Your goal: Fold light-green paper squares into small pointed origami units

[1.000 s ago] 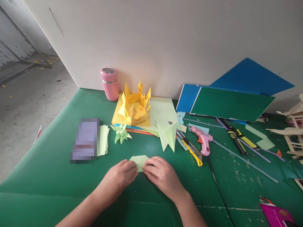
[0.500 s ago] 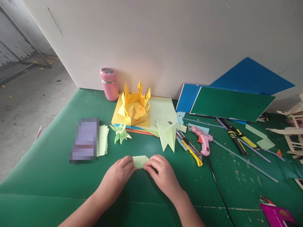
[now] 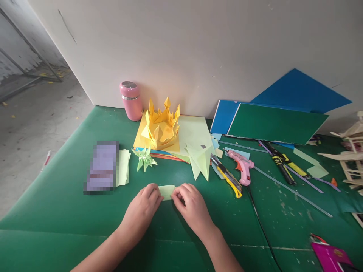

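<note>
A small folded piece of light green paper [image 3: 167,192] lies low over the table between my hands. My left hand [image 3: 146,206] pinches its left end, fingers curled and thumb underneath. At its right end, my right hand [image 3: 190,206] grips the paper between thumb and fingertips. The fingers cover both ends of the paper, so only its middle shows. Just beyond my left hand sits a green folded-paper flower [image 3: 145,159] with pointed petals. A larger pointed piece of folded green paper [image 3: 200,160] rests beyond my right hand.
A yellow paper crown [image 3: 161,132] stands on stacked coloured paper [image 3: 194,130], beside a pink flask [image 3: 131,102]. Green slips [image 3: 123,168] lie by a blurred flat object [image 3: 103,166] on the left. A utility knife [image 3: 227,175], pink glue gun [image 3: 242,166] and pliers-like tool [image 3: 280,166] lie right.
My right hand has shifted slightly left along the paper, and its fingertips sit closer to the left hand. Less of the folded right end shows. The left hand stays nearly in place.
</note>
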Motion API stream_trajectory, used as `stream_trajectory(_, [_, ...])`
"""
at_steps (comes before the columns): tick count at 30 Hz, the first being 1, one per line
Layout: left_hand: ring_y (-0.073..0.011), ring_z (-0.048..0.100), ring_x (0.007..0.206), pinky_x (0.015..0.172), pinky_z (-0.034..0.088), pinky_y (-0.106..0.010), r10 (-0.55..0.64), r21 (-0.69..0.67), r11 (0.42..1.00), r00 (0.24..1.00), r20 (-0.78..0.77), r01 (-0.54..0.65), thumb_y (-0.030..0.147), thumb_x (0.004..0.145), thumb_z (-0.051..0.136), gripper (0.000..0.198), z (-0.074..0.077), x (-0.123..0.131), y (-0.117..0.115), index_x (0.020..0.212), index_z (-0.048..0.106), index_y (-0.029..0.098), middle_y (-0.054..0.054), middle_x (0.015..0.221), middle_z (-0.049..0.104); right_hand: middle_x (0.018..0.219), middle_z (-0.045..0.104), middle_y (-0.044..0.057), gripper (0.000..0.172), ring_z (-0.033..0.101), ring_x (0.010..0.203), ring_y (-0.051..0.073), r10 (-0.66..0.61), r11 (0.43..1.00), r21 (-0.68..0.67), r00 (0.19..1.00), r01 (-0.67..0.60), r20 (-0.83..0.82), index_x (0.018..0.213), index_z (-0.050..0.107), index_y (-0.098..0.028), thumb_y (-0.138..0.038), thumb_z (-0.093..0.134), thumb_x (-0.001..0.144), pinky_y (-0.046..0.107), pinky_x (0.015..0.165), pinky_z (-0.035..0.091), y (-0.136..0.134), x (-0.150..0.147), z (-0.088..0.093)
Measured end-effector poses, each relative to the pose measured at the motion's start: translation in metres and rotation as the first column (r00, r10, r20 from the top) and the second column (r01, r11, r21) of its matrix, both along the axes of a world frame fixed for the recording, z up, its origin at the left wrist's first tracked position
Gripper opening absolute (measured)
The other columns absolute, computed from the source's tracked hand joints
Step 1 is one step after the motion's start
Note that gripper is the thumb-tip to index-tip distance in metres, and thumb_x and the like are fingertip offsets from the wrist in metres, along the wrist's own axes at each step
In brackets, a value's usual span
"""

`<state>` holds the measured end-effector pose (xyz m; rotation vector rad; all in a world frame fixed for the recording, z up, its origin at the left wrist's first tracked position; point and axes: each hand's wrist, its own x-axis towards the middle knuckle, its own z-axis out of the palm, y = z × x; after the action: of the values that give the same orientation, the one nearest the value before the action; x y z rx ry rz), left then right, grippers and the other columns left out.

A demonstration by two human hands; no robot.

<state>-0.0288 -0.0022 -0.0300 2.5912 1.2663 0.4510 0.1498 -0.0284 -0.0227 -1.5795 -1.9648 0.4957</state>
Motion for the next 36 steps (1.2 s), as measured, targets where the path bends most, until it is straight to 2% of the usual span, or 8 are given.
stream_trajectory(6, [-0.0163,0.059,0.072,0.068,0.051,-0.030,0.053,0.043,0.998,0.998,-0.018,-0.052,0.018,0.092,0.042,0.022,-0.0002,0.0018,-0.0010,0.074,0.055,0.021,-0.002,0.081,0.057,0.065,0.053,0.000,0.021,0.051,0.064,0.016,-0.019,0.998,0.057,1.000,0.019,0.011,0.068,0.050,-0.021,-0.015,0.047,0.089,0.026,0.057,0.040,0.0001,-0.0010,-0.0025])
stream_trajectory(11, [-0.0152,0.056,0.063,0.061,0.049,-0.029,0.047,0.074,0.996,0.998,-0.051,-0.043,0.018,0.092,0.043,0.024,-0.0009,0.0031,0.0000,0.070,0.053,0.021,-0.002,0.077,0.054,0.065,0.053,0.000,0.021,0.052,0.064,0.016,-0.034,0.998,0.061,0.999,0.033,0.023,0.068,0.050,-0.021,-0.014,0.049,0.088,0.026,0.057,0.040,0.0002,-0.0013,-0.0031])
stream_trajectory(18, [-0.0168,0.058,0.068,0.060,0.048,-0.030,0.024,0.153,0.988,0.999,-0.027,-0.020,0.025,0.096,0.036,0.030,-0.0025,0.0035,0.0046,0.074,0.056,0.019,-0.004,0.078,0.054,0.064,0.053,0.000,0.020,0.052,0.064,0.016,-0.043,0.998,0.047,0.999,0.042,0.014,0.067,0.049,-0.021,-0.012,0.051,0.086,0.026,0.057,0.039,0.0007,-0.0016,-0.0028])
stream_trajectory(24, [-0.0172,0.059,0.071,0.061,0.049,-0.030,0.030,0.119,0.993,0.998,-0.051,-0.024,0.026,0.097,0.032,0.033,-0.0020,0.0032,0.0046,0.076,0.057,0.018,-0.004,0.078,0.055,0.064,0.053,-0.001,0.020,0.052,0.064,0.016,-0.046,0.997,0.057,0.999,0.045,0.010,0.067,0.049,-0.021,-0.013,0.051,0.086,0.026,0.057,0.039,0.0012,-0.0019,-0.0040])
stream_trajectory(36, [-0.0170,0.058,0.064,0.061,0.049,-0.031,0.049,0.063,0.997,0.999,0.013,-0.049,0.024,0.095,0.037,0.027,0.0050,0.0056,0.0042,0.075,0.055,0.019,-0.004,0.078,0.055,0.066,0.054,0.000,0.022,0.053,0.066,0.017,-0.054,0.998,0.042,0.999,0.053,0.010,0.068,0.049,-0.021,-0.017,0.050,0.090,0.026,0.058,0.040,0.0014,-0.0026,-0.0045])
